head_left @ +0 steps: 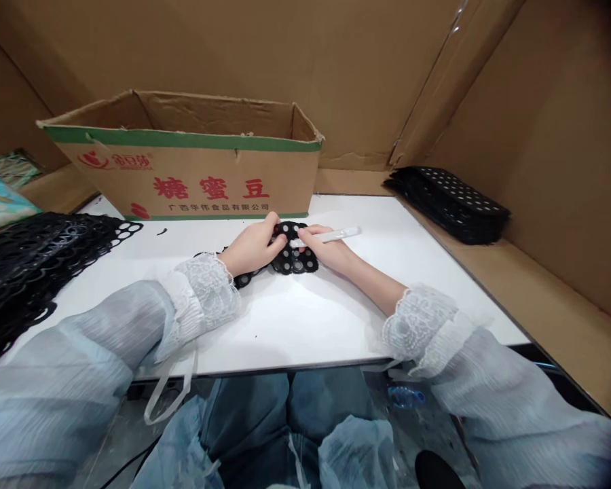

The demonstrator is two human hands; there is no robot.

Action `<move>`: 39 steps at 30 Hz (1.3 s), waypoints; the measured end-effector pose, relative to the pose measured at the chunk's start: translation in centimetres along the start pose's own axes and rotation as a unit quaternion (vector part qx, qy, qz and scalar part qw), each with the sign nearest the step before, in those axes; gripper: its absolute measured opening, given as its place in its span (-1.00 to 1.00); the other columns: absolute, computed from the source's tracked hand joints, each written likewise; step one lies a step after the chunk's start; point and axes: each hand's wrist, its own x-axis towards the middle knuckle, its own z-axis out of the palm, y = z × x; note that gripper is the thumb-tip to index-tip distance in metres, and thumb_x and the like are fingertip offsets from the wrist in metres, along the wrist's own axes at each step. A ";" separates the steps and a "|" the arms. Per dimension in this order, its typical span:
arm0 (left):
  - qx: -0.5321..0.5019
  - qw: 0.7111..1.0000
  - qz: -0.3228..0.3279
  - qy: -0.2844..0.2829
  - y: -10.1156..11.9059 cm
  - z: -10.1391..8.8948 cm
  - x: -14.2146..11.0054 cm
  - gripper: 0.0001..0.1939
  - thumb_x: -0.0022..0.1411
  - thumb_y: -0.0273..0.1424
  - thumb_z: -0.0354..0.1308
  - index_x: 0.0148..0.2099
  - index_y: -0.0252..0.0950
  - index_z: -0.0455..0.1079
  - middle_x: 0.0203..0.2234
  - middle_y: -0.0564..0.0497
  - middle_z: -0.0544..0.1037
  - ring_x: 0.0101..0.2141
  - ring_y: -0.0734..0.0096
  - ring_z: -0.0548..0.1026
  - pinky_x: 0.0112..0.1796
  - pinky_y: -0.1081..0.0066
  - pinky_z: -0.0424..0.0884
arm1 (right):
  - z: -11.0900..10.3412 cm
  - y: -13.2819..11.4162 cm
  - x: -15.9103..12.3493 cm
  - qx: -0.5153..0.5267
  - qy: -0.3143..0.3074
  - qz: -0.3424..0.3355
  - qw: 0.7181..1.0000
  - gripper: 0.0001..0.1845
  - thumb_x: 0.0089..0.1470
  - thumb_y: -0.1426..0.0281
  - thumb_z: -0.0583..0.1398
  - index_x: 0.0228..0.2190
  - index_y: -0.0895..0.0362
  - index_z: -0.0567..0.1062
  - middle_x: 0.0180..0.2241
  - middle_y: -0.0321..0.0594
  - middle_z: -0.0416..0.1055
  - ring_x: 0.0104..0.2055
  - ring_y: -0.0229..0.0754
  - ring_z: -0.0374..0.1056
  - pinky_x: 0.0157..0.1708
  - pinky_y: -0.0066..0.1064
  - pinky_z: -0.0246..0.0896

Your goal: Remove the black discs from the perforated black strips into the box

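My left hand (253,246) presses on a black piece with pale round dots (296,262), thumb and fingers closed on its left side. Part of the piece lies under that hand and shows again at its lower left. In my right hand (330,254) is a slim white pen-like tool (340,235), pinched between thumb and fingers. Its tip points left, over the dotted piece close to my left thumb. What kind of tip it has is too small to tell. Both hands are low over the white tabletop (295,326).
An open cardboard box (218,163) with red lettering stands behind my hands. Black sheets full of holes (25,272) are heaped at left, beside a teal-and-white packet (3,204). A stack of black dotted pieces (453,204) lies at right. Cardboard walls (550,136) enclose the table.
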 end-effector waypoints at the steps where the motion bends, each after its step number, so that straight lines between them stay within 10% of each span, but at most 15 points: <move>1: -0.011 1.000 0.008 -0.006 0.0 -0.1 0.0 -0.79 0.16 -0.30 -0.14 -0.20 -0.31 0.11 -0.52 0.00 0.36 -0.48 0.30 0.36 -0.47 0.41 0.19 | 0.0 0.0 0.0 -0.006 0.001 -0.010 1.000 -0.56 0.06 0.13 -0.03 -0.64 0.15 0.36 -0.42 -0.17 0.34 -0.32 -0.16 0.25 -0.26 -0.30 0.09; 10: -0.076 0.993 -0.008 -0.087 -0.7 -0.1 0.4 -0.81 0.04 -0.33 -0.07 -0.40 -0.34 0.29 -0.52 0.01 0.42 -0.48 0.37 0.34 -0.43 0.43 0.21 | 0.6 -0.1 -0.3 -0.048 0.059 -0.058 0.995 -0.74 0.06 0.24 -0.02 -0.57 0.11 0.15 -0.50 -0.31 0.14 -0.37 -0.24 0.12 -0.29 -0.37 0.01; 22: -0.285 0.950 -0.046 -0.120 -1.3 -0.1 0.6 -0.55 0.09 -0.34 -0.01 0.05 -0.35 0.21 0.01 -0.06 0.34 -0.05 0.25 0.32 0.00 0.29 0.16 | 0.4 0.1 -0.1 0.073 0.042 -0.021 0.996 -0.58 0.06 0.07 -0.06 -0.58 0.13 0.24 -0.58 -0.32 0.16 -0.47 -0.29 0.10 -0.45 -0.43 -0.01; 39: -0.197 0.979 0.008 -0.057 -0.6 -0.1 0.5 -0.72 0.14 -0.36 -0.05 -0.12 -0.34 0.29 -0.23 -0.04 0.44 -0.21 0.26 0.37 -0.16 0.34 0.25 | 2.2 0.6 1.1 -0.207 0.074 -0.118 0.968 -0.83 0.13 0.33 -0.12 -0.40 0.12 0.19 -0.33 -0.17 0.16 -0.34 -0.22 0.17 -0.35 -0.39 0.10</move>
